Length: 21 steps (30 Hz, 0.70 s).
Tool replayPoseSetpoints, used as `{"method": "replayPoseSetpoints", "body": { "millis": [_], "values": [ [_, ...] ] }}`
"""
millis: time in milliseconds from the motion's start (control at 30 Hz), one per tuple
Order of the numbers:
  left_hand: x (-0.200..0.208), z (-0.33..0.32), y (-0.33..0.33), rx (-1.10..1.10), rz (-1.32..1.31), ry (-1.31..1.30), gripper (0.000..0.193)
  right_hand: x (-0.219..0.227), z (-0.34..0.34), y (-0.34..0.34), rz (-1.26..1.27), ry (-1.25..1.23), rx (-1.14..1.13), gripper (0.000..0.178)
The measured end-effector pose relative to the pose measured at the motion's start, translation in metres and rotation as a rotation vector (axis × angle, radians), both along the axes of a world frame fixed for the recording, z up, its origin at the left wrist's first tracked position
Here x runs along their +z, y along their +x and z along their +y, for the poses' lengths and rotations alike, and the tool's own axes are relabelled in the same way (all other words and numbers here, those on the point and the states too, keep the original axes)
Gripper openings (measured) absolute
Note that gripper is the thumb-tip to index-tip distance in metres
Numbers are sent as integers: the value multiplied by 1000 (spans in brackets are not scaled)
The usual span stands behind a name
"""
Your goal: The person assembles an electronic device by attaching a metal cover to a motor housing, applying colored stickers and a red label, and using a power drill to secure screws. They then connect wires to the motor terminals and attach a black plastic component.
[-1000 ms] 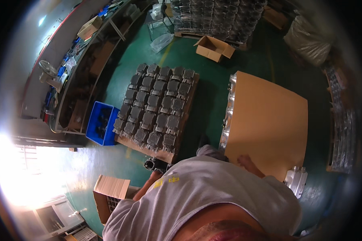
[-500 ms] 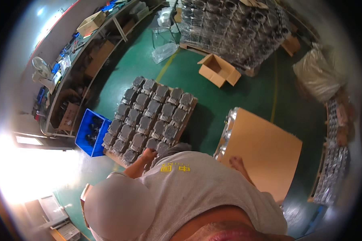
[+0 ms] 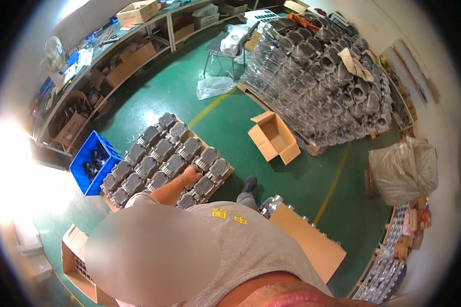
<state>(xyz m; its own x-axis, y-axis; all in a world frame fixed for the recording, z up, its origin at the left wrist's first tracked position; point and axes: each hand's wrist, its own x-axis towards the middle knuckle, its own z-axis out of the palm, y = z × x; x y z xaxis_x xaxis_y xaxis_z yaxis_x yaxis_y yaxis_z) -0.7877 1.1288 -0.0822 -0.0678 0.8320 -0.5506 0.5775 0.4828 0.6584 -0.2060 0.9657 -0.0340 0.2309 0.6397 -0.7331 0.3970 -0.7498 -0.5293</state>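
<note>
Rows of grey finned metal housings [image 3: 162, 149] stand packed together on a pallet to my front left. Over the near right part of these rows my left hand [image 3: 191, 175] reaches down, its fingers curled onto one of the housings. The fingertips are partly hidden among the castings. My right hand does not show. To my right lies a brown cardboard sheet [image 3: 307, 240], with shiny metal parts [image 3: 273, 204] showing along its edge.
A blue crate [image 3: 93, 162] of dark parts stands left of the pallet. Ahead is an open cardboard box [image 3: 275, 137], before a tall film-wrapped stack of castings [image 3: 322, 77]. A workbench [image 3: 120, 36] runs along the left wall. A blurred patch covers the lower left.
My view and body have shifted. My left hand has moved farther over the housings, toward the right part of the rows. My right hand, earlier on the cardboard sheet, has gone out of sight.
</note>
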Motion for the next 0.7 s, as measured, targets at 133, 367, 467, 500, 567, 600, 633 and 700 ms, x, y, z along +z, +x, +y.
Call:
{"method": "replayPoseSetpoints", "body": {
  "millis": [133, 367, 467, 500, 567, 600, 633, 700],
  "values": [
    [-13, 43, 21, 135, -2, -8, 35, -20, 97, 26, 15, 13, 63, 15],
    [-22, 44, 58, 304, 21, -312, 31, -31, 313, 103, -12, 85, 183, 16],
    [2, 71, 83, 392, -1, -363, 30, -16, 432, 131, -20, 94, 95, 16],
    [7, 89, 93, 414, -23, -352, 31, -33, 468, 163, -46, 109, 77, 16],
    [11, 111, 100, 421, -26, -296, 31, -40, 545, 170, -118, 218, 210, 10],
    [19, 119, 104, 447, -39, -277, 30, -39, 578, 153, -125, 259, 254, 12],
    [25, 132, 106, 463, -59, -255, 30, -40, 606, 136, -96, 280, 285, 12],
    [36, 149, 107, 488, -87, -225, 31, -45, 649, 106, -39, 322, 341, 14]
  ]
}}
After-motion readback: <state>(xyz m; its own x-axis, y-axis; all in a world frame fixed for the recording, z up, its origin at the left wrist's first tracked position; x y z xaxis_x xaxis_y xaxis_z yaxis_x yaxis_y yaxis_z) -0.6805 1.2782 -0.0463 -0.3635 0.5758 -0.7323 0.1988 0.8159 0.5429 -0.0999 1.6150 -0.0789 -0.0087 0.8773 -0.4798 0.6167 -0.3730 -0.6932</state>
